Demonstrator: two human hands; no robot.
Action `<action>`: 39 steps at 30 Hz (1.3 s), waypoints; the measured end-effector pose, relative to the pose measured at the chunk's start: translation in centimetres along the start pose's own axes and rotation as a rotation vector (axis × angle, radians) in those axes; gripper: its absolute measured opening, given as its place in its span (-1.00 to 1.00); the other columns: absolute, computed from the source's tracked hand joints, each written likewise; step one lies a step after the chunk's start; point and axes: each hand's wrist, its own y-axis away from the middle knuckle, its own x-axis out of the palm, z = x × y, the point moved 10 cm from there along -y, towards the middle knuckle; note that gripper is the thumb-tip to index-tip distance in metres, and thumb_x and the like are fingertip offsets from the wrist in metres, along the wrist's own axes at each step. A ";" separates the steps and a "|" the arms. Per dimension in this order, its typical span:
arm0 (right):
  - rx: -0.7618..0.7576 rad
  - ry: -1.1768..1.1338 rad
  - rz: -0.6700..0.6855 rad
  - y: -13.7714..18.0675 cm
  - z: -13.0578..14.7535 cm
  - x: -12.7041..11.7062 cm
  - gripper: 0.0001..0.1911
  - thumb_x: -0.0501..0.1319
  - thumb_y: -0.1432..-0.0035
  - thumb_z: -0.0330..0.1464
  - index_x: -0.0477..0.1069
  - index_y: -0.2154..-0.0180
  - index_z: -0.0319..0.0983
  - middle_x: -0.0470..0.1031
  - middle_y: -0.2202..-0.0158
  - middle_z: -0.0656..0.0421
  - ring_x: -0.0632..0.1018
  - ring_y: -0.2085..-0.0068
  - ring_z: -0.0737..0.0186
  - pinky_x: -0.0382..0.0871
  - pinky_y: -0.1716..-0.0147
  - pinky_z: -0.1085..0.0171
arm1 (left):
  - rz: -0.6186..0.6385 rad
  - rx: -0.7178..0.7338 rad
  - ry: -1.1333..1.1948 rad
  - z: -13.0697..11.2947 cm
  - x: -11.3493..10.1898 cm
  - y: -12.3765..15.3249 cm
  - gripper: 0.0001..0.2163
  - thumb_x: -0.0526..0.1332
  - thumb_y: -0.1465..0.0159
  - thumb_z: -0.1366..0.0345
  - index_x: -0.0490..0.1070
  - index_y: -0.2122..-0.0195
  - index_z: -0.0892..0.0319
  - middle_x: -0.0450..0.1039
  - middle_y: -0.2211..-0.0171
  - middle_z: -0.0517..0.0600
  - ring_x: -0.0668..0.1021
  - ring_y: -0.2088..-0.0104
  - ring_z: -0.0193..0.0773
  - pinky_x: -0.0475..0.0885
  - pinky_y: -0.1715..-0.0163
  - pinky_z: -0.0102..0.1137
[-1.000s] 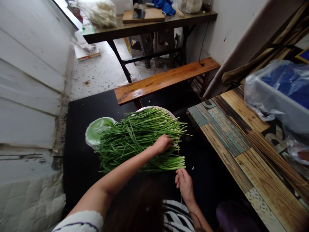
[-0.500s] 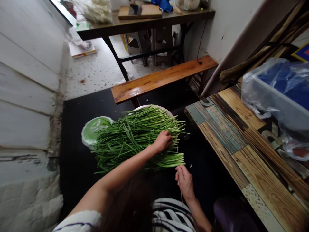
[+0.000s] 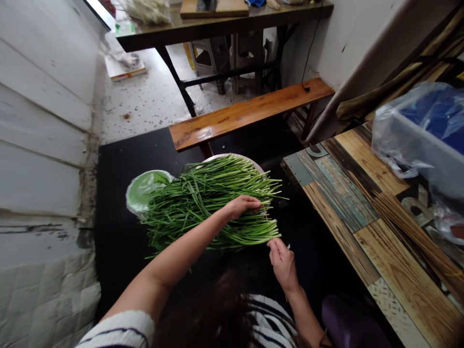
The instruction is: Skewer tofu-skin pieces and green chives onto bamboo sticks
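Note:
A large heap of long green garlic chives (image 3: 192, 198) lies across a round pale basin (image 3: 253, 162), white stalk ends toward the right. My left hand (image 3: 243, 206) rests over the heap, fingers stretched right and pressed together at the tips by the stalks. Whatever they pinch is too small to make out. A thin bamboo skewer (image 3: 266, 211) shows beside those fingertips. My right hand (image 3: 282, 263) is closed in a pinch at the near corner of the stalk ends, gripping the skewer's lower part, which its fingers mostly hide. The nearest stalks lie side by side in a flat row.
A green bowl covered in clear plastic (image 3: 145, 193) sits left of the heap on the black surface (image 3: 116, 193). To the right, a patchwork wooden table (image 3: 391, 251) bears a bundle of thin sticks (image 3: 409, 227) and a plastic-wrapped bin (image 3: 431, 140). Beyond is a wooden bench (image 3: 250, 113).
My left fingers have straightened out toward the stalk ends. My right hand has come slightly up to the stalks. Less of the skewer shows. The view has shifted slightly.

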 end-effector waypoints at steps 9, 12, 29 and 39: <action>-0.011 0.015 0.011 -0.1 0.2 0.2 -0.65 -0.08 -0.29 -0.25 0.36 0.39 -0.24 0.28 0.62 0.27 0.28 0.63 0.44 0.09 0.60 0.46 | -0.022 0.044 0.043 -0.6 -0.3 0.0 -0.68 0.46 0.24 0.17 0.51 0.53 0.29 0.44 0.61 -0.06 0.39 0.54 -0.41 0.25 0.35 -0.42; 0.000 0.022 0.008 0.1 0.3 0.1 -0.65 -0.09 -0.28 -0.25 0.36 0.39 -0.25 0.29 0.62 0.26 0.28 0.63 0.43 0.10 0.60 0.45 | -0.035 0.032 0.025 -0.7 -0.4 0.2 -0.69 0.46 0.26 0.18 0.52 0.54 0.28 0.45 0.61 -0.07 0.40 0.53 -0.40 0.25 0.32 -0.40; 0.203 -0.192 0.015 2.4 -3.1 2.1 -0.64 -0.09 -0.26 -0.14 0.30 0.40 -0.23 0.19 0.70 0.37 0.23 0.73 0.46 0.10 0.69 0.47 | -0.071 0.256 -0.964 -1.1 0.5 1.0 -0.86 0.21 -0.11 0.33 0.54 0.35 0.21 0.48 0.39 -0.03 0.45 0.33 -0.28 0.29 0.27 -0.45; 0.174 -0.132 0.034 2.6 -3.0 2.0 -0.64 -0.11 -0.27 -0.16 0.27 0.42 -0.21 0.18 0.70 0.37 0.24 0.72 0.46 0.10 0.69 0.47 | -0.107 0.414 -1.117 -1.3 2.5 0.8 -0.94 0.21 -0.10 0.40 0.47 0.47 0.21 0.39 0.41 0.03 0.41 0.31 -0.22 0.29 0.23 -0.37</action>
